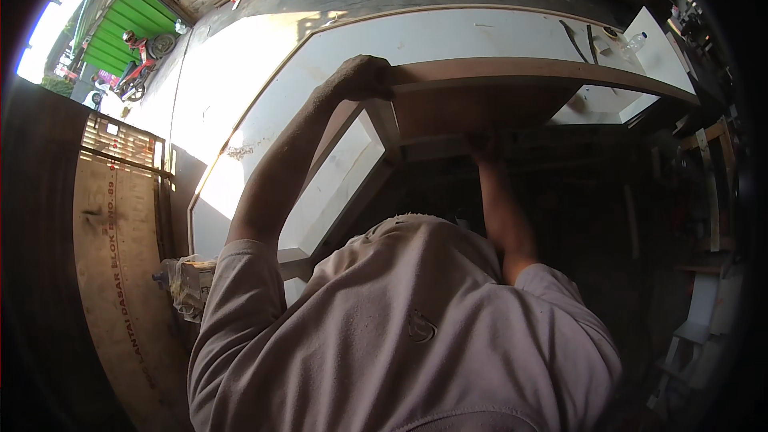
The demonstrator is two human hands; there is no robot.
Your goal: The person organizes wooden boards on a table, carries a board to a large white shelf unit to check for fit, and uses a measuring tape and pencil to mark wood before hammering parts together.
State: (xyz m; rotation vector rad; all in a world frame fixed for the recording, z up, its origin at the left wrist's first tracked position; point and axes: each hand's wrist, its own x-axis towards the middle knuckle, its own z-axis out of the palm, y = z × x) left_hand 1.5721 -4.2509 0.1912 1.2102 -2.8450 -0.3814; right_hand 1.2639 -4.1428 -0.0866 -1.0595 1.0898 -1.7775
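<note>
A long wooden cabinet frame point(512, 70) with a brown inner panel point(472, 108) stands in front of me on a white-topped table. My left hand point(364, 78) is closed over the frame's upper left corner, its fingers bent round the edge. Lower and to the right, my right hand point(484, 144) reaches up to the lower edge of the brown panel. Deep shadow hides its fingers, so their grip does not show. A pale side board point(340, 180) slants from the corner toward my left side.
The white table top point(432, 32) stretches behind the frame. At its far right lie a clear plastic bottle point(637, 42) and dark strips point(574, 40). A plastic-wrapped bundle point(190, 288) sits at my left. Motorbikes point(144, 60) stand beyond, and wooden pieces point(708, 192) line the right.
</note>
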